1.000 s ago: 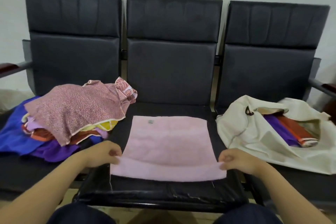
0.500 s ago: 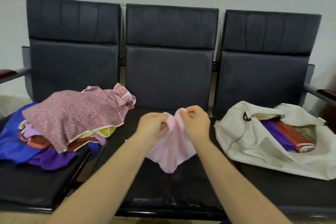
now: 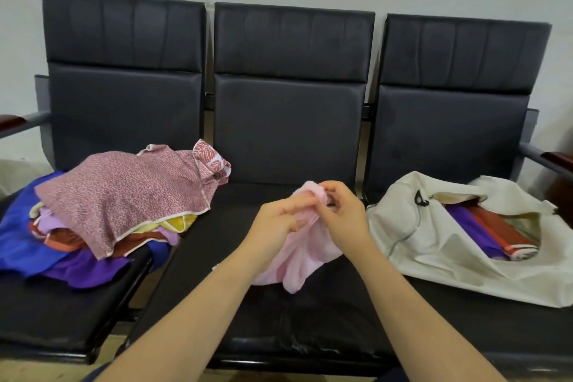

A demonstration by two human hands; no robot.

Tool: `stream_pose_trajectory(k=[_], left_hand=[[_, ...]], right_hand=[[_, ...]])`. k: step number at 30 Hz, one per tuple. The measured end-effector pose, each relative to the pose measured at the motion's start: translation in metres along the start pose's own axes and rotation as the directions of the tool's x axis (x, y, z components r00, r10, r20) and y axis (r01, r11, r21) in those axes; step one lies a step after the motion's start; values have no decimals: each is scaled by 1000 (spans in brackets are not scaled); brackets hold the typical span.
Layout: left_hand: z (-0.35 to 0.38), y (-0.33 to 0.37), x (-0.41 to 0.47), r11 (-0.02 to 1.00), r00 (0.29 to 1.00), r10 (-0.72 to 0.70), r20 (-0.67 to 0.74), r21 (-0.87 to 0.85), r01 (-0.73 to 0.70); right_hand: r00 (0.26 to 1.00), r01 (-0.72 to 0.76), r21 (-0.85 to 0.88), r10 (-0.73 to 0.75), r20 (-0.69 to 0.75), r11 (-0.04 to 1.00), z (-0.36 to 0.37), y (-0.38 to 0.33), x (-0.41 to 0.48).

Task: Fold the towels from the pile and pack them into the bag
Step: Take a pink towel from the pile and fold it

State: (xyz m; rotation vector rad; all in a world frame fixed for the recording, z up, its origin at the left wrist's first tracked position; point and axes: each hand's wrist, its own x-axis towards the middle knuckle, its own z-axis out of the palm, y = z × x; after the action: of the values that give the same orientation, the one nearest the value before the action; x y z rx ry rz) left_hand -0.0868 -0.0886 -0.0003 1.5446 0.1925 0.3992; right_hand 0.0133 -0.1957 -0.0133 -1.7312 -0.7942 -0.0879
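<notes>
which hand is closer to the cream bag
Right. The right hand pinches the pink towel just left of the cream bag; the left hand grips the towel farther left, beyond the right hand.

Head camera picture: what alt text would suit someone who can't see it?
A person's left hand and right hand hold a bunched pink towel above the middle seat of a dark bench. A pile of colourful towels lies on the left seat; an open cream bag with packed towels inside lies on the right.
</notes>
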Motion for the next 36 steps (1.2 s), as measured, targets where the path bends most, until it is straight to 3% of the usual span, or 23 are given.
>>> stream_pose_trajectory(k=[3,5,7,10,12,17,20,24,31,36], left_hand=[[-19,-12,11,955,968,202,-149,249,-161],[-31,-19,21,844,949,313,-40,470,-258],[-35,-22,29,767,964,229,136,585,-265],[-36,-17,39,754,971,138,196,615,-231],[-43,-2,51,718,953,225,201,627,-301],[-68,72,83,677,896,445,20,647,-351],[-70,119,91,608,853,521,29,688,-395],[-70,157,90,671,835,551,-10,600,-436],[-70,168,76,887,897,442,-25,157,-433],[-79,164,84,933,935,339,-102,165,-320]], right_hand=[[999,-31,-6,31,-8,999,-18,-5,10],[998,-8,142,-1,61,990,-32,-17,16],[989,13,268,-52,139,963,-47,-33,24],[978,69,204,-106,179,977,-69,-54,42],[987,66,158,-87,132,985,-84,-61,55],[1000,4,-62,-4,-9,998,-109,-69,87],[996,28,-60,-32,-81,998,-113,-84,102],[994,58,-56,-62,-86,997,-124,-108,108],[983,-91,207,55,175,974,-141,-123,99],[958,-215,319,136,251,923,-136,-124,105]])
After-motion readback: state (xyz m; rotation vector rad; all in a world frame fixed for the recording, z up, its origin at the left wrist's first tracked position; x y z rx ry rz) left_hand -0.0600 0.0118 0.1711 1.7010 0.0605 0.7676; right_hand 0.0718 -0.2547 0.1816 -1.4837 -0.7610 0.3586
